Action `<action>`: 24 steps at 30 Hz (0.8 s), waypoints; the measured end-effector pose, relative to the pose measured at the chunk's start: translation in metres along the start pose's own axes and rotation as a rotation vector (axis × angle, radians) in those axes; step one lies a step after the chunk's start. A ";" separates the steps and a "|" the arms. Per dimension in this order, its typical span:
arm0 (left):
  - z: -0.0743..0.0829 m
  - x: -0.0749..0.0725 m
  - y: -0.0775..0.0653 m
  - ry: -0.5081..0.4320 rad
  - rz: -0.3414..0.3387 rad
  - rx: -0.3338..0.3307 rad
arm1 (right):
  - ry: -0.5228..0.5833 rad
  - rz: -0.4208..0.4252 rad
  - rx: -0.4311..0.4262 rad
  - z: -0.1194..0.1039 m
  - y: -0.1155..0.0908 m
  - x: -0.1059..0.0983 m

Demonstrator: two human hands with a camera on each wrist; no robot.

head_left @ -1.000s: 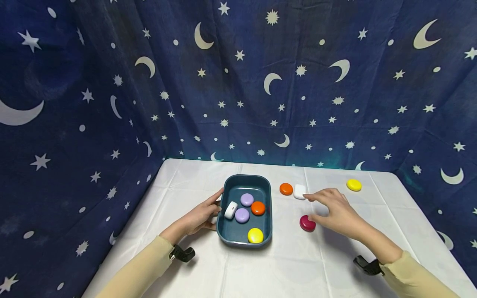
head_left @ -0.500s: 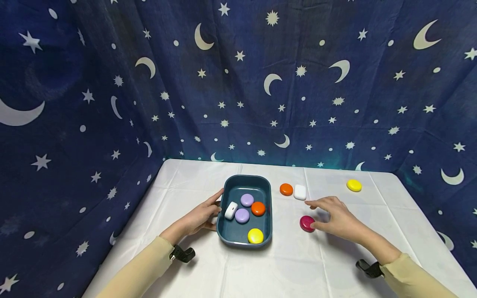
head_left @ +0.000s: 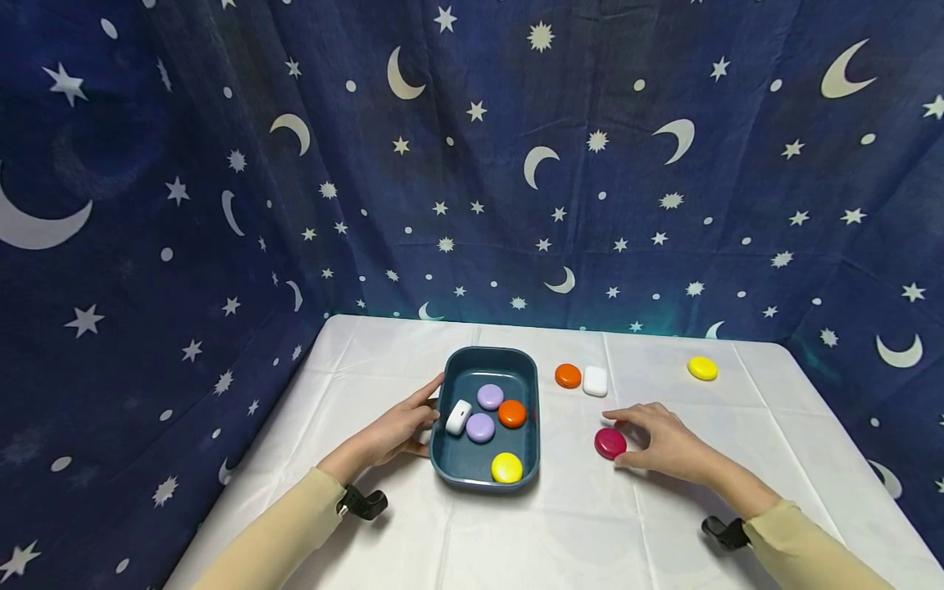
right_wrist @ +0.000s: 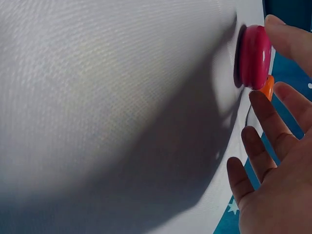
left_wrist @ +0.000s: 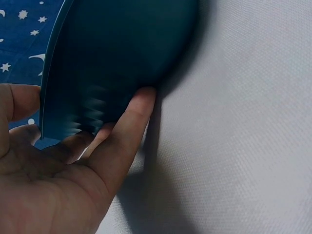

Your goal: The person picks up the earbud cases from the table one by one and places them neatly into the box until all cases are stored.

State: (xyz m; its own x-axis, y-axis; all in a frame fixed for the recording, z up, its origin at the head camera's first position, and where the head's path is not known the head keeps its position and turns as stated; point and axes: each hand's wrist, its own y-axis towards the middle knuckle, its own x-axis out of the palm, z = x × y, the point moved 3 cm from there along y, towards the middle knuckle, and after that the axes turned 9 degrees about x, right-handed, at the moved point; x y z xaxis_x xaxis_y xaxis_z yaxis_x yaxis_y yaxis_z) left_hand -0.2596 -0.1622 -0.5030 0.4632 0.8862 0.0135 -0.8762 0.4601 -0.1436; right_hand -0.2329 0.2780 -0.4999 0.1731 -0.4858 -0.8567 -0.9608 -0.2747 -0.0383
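In the left wrist view the dark blue tray (head_left: pixel 466 461) is cut off at the top, and shadow obscures some fingertips of the left hand (head_left: pixel 398 430) — its fingers lie along the tray's outer side, clenching nothing. The right hand (head_left: pixel 667 442) grasps nothing, thumb and forefinger spread about the dark red disc (head_left: pixel 610 443); whether they touch it I cannot tell. Inside the tray are 5 pieces: 2 lilac discs (head_left: pixel 481 428), 1 orange disc (head_left: pixel 512 414), 1 yellow disc (head_left: pixel 506 468) and 1 white piece (head_left: pixel 458 417). On the counter (head_left: pixel 568 524), right of the tray, are 4: the dark red disc, 1 orange (head_left: pixel 568 376), 1 yellow (head_left: pixel 703 368) and 1 white square (head_left: pixel 595 381). White cloth covers the counter; behind hangs a navy curtain (head_left: pixel 501 188) with pale moons and stars.
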 end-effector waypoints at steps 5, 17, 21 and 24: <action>-0.001 0.000 0.000 -0.003 0.001 -0.003 | 0.005 -0.052 0.071 0.004 0.004 0.005; 0.000 0.000 0.000 -0.008 -0.001 -0.003 | -0.026 -0.063 0.104 0.006 0.008 0.011; 0.000 -0.001 0.000 -0.004 0.002 -0.001 | -0.027 -0.061 0.095 0.006 0.009 0.012; -0.001 -0.001 0.001 -0.004 0.002 -0.001 | -0.022 -0.066 0.102 0.007 0.009 0.012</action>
State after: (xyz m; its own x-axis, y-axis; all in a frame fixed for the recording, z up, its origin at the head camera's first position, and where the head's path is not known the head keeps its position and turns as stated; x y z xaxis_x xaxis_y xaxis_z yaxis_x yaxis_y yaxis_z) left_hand -0.2603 -0.1628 -0.5039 0.4606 0.8874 0.0167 -0.8772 0.4580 -0.1444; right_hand -0.2408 0.2752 -0.5138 0.2330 -0.4508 -0.8617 -0.9647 -0.2191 -0.1462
